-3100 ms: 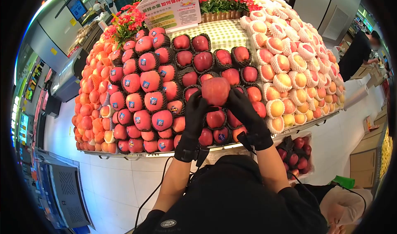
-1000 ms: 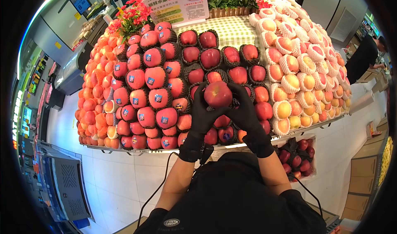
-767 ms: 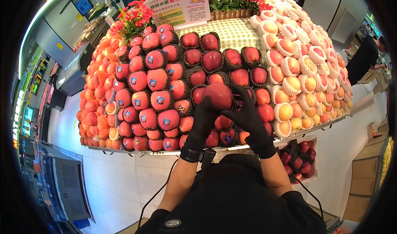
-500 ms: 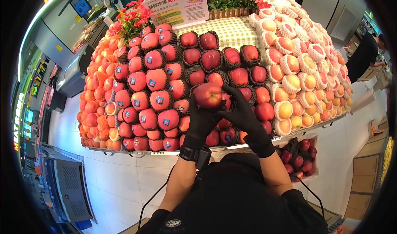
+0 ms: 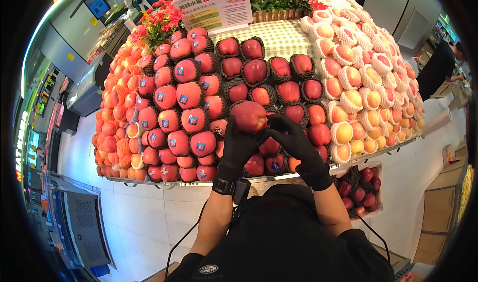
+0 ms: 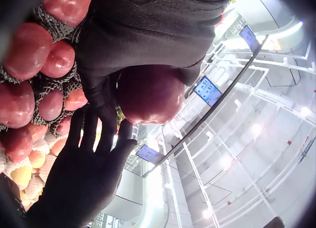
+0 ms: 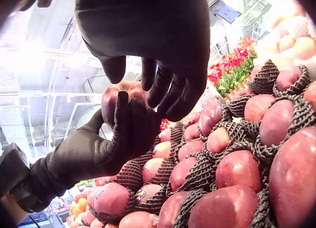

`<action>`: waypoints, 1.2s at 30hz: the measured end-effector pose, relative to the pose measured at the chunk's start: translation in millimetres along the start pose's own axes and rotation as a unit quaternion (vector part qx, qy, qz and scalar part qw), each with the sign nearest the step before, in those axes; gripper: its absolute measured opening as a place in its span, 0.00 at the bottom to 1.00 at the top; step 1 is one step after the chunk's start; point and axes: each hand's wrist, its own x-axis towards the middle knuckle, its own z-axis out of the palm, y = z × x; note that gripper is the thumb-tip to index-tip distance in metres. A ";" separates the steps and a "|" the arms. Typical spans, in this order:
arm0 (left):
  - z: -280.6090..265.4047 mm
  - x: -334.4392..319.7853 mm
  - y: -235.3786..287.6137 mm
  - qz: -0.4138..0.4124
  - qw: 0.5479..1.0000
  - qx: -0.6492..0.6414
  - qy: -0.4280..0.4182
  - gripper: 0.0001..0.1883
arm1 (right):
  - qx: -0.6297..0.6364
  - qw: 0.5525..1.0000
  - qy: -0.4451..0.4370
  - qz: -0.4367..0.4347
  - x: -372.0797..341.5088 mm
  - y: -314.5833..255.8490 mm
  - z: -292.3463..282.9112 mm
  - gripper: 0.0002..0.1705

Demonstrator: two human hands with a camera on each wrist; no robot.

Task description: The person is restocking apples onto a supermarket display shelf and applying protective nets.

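One round, glossy red apple [image 5: 248, 116], gripped in blk-gloved L hand [image 5: 241, 146]. Blk-gloved R hand [image 5: 295, 141] just beside, fingers loose & apart. Red apples [image 5: 255, 72] in blk mesh nets [image 7: 265, 79] beyond.

High forward-down head view; close wrist views from opposite sides, same apple [image 6: 150, 95] in both.

Bright indoor light, ceiling lamps [image 6: 256, 128] glaring, right wrist view washed out upper left, head view bowed, black-cornered
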 end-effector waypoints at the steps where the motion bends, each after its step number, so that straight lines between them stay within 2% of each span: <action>1: 0.6 -0.7 -2.2 -0.025 0.996 -0.083 -0.027 0.17 | -0.002 1.000 0.003 0.000 -1.7 -0.3 0.0 0.23; 2: -0.1 -0.9 -4.1 -0.055 0.984 -0.164 -0.050 0.19 | 0.014 1.000 0.004 0.006 -2.5 2.5 0.5 0.23; 3: -2.5 0.0 -6.7 -0.085 0.946 -0.307 -0.067 0.25 | 0.031 0.999 0.005 0.011 -3.1 8.1 1.5 0.22; 4: -7.9 2.0 -7.0 -0.115 0.886 -0.442 -0.084 0.30 | 0.047 0.999 0.006 0.017 -4.2 13.7 2.6 0.21; 5: -16.1 4.8 -5.2 -0.162 0.797 -0.578 -0.069 0.31 | 0.041 0.999 0.007 0.017 -5.9 18.9 3.3 0.21; 6: -26.1 8.1 -2.9 -0.206 0.685 -0.697 -0.052 0.32 | 0.035 0.999 0.007 0.017 -7.7 23.7 3.8 0.21; 7: -30.8 9.4 -2.2 -0.243 0.553 -0.796 -0.032 0.33 | 0.028 0.999 0.007 0.016 -9.0 25.9 4.4 0.21; 10: -18.5 3.7 -7.2 -0.222 0.653 -0.723 -0.035 0.39 | 0.046 0.998 0.032 0.021 -14.9 25.9 8.7 0.21; 13: -17.9 0.6 -4.9 -0.153 0.689 -0.708 -0.004 0.44 | 0.015 0.998 0.034 0.047 -20.7 28.7 5.3 0.22; 16: -5.8 -5.3 -3.7 -0.126 0.710 -0.692 0.020 0.52 | 0.016 0.991 0.049 0.127 -28.3 25.0 1.4 0.21; 19: 3.4 -12.4 -7.2 -0.089 0.781 -0.616 0.052 0.55 | 0.004 0.993 0.073 0.093 -36.4 38.7 2.1 0.20; 22: -6.0 -14.0 -10.4 -0.081 0.753 -0.653 0.028 0.52 | 0.002 0.988 0.111 0.105 -46.2 41.4 6.7 0.16; 25: -8.3 -17.6 -10.8 -0.071 0.765 -0.640 0.010 0.51 | -0.035 0.985 0.126 0.109 -58.2 49.4 9.9 0.12; 28: -1.1 -26.4 -13.5 -0.063 0.769 -0.636 -0.014 0.51 | -0.069 0.973 0.170 0.138 -75.1 45.4 14.9 0.12; 31: -23.1 -28.7 -3.7 -0.087 0.762 -0.637 -0.075 0.51 | -0.063 0.959 0.214 0.175 -98.5 45.6 22.8 0.13; 32: -15.4 -34.1 -5.2 -0.090 0.730 -0.672 -0.085 0.50 | -0.055 0.956 0.224 0.178 -107.0 48.0 23.9 0.13; 36: -6.1 -41.2 -0.7 -0.069 0.730 -0.670 -0.118 0.47 | -0.074 0.940 0.272 0.191 -135.6 54.5 24.8 0.13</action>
